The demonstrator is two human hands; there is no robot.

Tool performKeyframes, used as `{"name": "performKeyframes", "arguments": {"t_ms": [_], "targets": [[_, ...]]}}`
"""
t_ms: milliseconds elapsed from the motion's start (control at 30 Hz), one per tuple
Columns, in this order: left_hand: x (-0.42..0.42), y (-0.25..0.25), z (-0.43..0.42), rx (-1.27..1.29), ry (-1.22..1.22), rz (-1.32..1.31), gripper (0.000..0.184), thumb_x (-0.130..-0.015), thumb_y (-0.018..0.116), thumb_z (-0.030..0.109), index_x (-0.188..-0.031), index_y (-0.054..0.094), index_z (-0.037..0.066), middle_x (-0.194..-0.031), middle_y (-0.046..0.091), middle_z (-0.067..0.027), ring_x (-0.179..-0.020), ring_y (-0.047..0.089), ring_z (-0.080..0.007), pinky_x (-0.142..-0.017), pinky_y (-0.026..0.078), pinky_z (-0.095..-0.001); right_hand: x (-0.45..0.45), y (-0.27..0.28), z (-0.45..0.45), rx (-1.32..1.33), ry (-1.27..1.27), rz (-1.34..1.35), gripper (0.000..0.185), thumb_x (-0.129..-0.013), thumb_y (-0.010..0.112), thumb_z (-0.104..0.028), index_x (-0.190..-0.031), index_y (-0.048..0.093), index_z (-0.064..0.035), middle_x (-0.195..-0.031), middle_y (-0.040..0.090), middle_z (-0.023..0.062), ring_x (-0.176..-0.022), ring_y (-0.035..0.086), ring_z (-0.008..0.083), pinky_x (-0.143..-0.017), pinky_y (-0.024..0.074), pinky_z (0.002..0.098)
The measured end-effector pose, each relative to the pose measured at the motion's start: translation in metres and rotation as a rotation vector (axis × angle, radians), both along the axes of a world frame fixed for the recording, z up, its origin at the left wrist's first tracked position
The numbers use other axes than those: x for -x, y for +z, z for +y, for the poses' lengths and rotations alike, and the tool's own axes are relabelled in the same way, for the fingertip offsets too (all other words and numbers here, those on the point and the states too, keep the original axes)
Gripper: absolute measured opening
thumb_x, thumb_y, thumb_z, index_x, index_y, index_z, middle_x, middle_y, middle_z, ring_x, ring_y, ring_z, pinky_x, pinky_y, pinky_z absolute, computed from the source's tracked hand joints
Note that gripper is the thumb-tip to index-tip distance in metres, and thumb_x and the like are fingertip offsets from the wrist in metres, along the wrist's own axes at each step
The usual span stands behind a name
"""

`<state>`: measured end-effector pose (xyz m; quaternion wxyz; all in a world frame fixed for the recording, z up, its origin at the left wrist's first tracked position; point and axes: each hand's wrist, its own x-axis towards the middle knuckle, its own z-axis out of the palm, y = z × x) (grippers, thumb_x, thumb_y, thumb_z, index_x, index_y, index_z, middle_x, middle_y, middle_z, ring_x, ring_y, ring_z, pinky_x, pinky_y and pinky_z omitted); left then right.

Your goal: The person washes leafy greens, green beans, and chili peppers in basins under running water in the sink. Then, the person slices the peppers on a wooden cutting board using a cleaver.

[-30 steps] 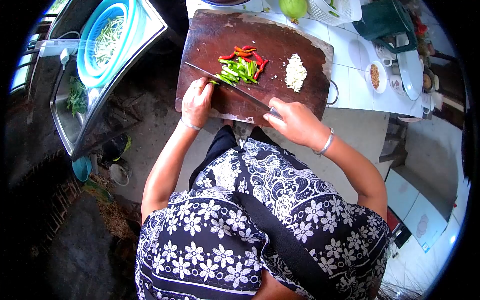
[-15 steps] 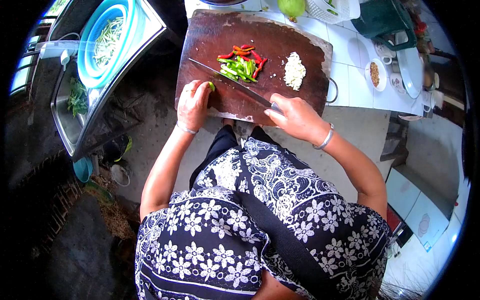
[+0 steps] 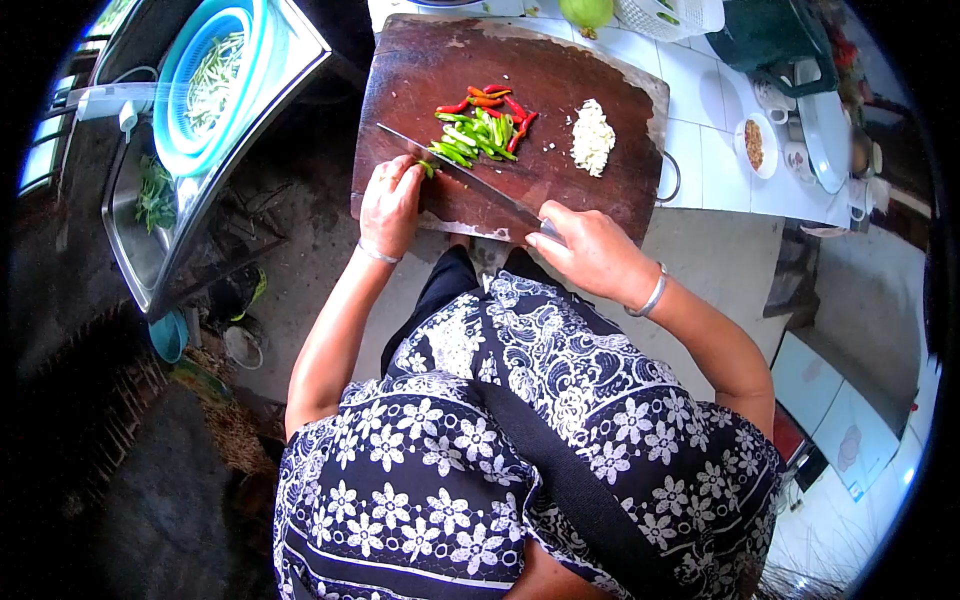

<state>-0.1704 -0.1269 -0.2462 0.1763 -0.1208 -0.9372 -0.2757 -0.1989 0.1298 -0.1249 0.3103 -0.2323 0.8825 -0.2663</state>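
My right hand [image 3: 592, 250] grips the handle of a long knife [image 3: 470, 180] at the near edge of the brown chopping board [image 3: 580, 70]. The blade slants up and left across the board. My left hand [image 3: 390, 205] is closed around a green pepper [image 3: 428, 168], its fingertips beside the blade. Just beyond the blade lie cut green pepper pieces [image 3: 470, 137], with several red chilies [image 3: 518, 122] around their far and right sides. A pile of chopped white pieces [image 3: 592, 138] sits further right on the board.
Blue basins [image 3: 180, 150] with pale strips stand at the left, over a sink [image 3: 128, 240] with leafy greens [image 3: 153, 192]. On the tiled counter [image 3: 690, 150] are a white dish [image 3: 754, 147], a green pitcher [image 3: 770, 40], a white basket [image 3: 675, 22] and a green fruit [image 3: 587, 12].
Compared with half a second ago, my left hand has moved slightly away from my body, bringing its fingers up to the blade. The pepper has shifted with it.
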Motion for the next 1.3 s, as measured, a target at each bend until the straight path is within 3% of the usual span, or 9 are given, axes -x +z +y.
{"name": "performKeyframes", "arguments": {"t_ms": [167,267,667,767,867,967,1067,1200,1300], "targets": [[0.001,-0.005,0.001,0.044,0.020,0.001,0.016,-0.077,0.058,-0.001,-0.093,0.060,0.000,-0.100,0.059,-0.0135,-0.090,0.058,-0.0297,-0.080,0.048,-0.0366,-0.002,0.005,-0.001,-0.001,-0.019,-0.035,0.025,-0.087,0.057,-0.026,-0.088,0.048,-0.0030,-0.071,0.060,0.0256,-0.072,0.059,0.0452,-0.062,0.0465,0.0534],[0.001,0.000,0.004,0.069,0.021,0.027,0.022,-0.070,0.059,-0.003,-0.092,0.060,-0.001,-0.098,0.059,-0.0151,-0.090,0.059,-0.0298,-0.079,0.050,-0.0347,-0.003,0.006,-0.001,-0.014,-0.034,-0.059,0.026,-0.087,0.056,-0.027,-0.089,0.049,-0.0024,-0.072,0.060,0.0261,-0.073,0.059,0.0454,-0.063,0.0460,0.0540],[0.003,-0.001,0.000,0.032,-0.002,-0.007,0.016,-0.077,0.055,-0.002,-0.093,0.059,0.001,-0.099,0.059,-0.0142,-0.090,0.058,-0.0309,-0.078,0.049,-0.0370,0.000,-0.018,-0.008,0.045,-0.048,0.015,0.026,-0.087,0.055,-0.028,-0.089,0.050,-0.0026,-0.073,0.060,0.0263,-0.074,0.059,0.0461,-0.064,0.0453,0.0546],[0.014,0.012,0.004,0.052,-0.085,-0.086,0.021,-0.076,0.059,-0.001,-0.096,0.059,0.001,-0.099,0.058,-0.0151,-0.089,0.057,-0.0302,-0.078,0.048,-0.0365,0.000,-0.001,-0.001,0.051,-0.110,-0.016,0.026,-0.087,0.056,-0.028,-0.090,0.049,-0.0032,-0.072,0.060,0.0259,-0.072,0.059,0.0451,-0.062,0.0456,0.0536],[0.040,0.027,0.012,0.024,-0.063,0.025,0.022,-0.077,0.061,0.003,-0.099,0.058,0.003,-0.100,0.056,-0.0143,-0.089,0.055,-0.0311,-0.078,0.046,-0.0383,0.005,0.022,0.014,0.052,-0.187,-0.019,0.025,-0.087,0.058,-0.027,-0.089,0.049,-0.0034,-0.071,0.059,0.0247,-0.071,0.060,0.0433,-0.059,0.0453,0.0514],[0.081,0.040,0.031,-0.044,-0.053,0.007,0.027,-0.080,0.067,0.016,-0.102,0.057,0.005,-0.105,0.056,-0.0138,-0.095,0.053,-0.0338,-0.083,0.044,-0.0403,0.007,0.036,0.033,0.031,-0.309,-0.006,0.026,-0.087,0.060,-0.025,-0.087,0.049,-0.0018,-0.065,0.056,0.0215,-0.061,0.058,0.0379,-0.053,0.0434,0.0426],[0.112,0.051,0.060,0.048,-0.089,-0.120,0.050,-0.071,0.076,0.031,-0.106,0.054,0.004,-0.103,0.054,-0.0177,-0.098,0.052,-0.0355,-0.084,0.044,-0.0431,0.007,0.043,0.052,0.089,-0.427,0.023,0.026,-0.088,0.061,-0.023,-0.085,0.048,0.0001,-0.061,0.050,0.0177,-0.052,0.048,0.0254,-0.050,0.0400,0.0359],[0.126,0.049,0.070,0.282,-0.115,-0.329,0.054,-0.068,0.077,0.032,-0.109,0.053,0.005,-0.103,0.052,-0.0200,-0.099,0.051,-0.0376,-0.085,0.044,-0.0436,0.002,0.048,0.061,0.103,-0.557,0.000,0.026,-0.089,0.060,-0.020,-0.084,0.047,0.0020,-0.060,0.043,0.0132,-0.055,0.034,0.0138,-0.049,0.0361,0.0316],[0.131,0.041,0.066,0.326,-0.183,-0.341,0.051,-0.069,0.076,0.029,-0.108,0.053,0.006,-0.103,0.051,-0.0200,-0.099,0.052,-0.0377,-0.086,0.044,-0.0440,-0.004,0.049,0.065,0.098,-0.589,-0.007,0.025,-0.089,0.060,-0.019,-0.085,0.049,0.0026,-0.059,0.044,0.0118,-0.055,0.035,0.0115,-0.049,0.0349,0.0309]]}}
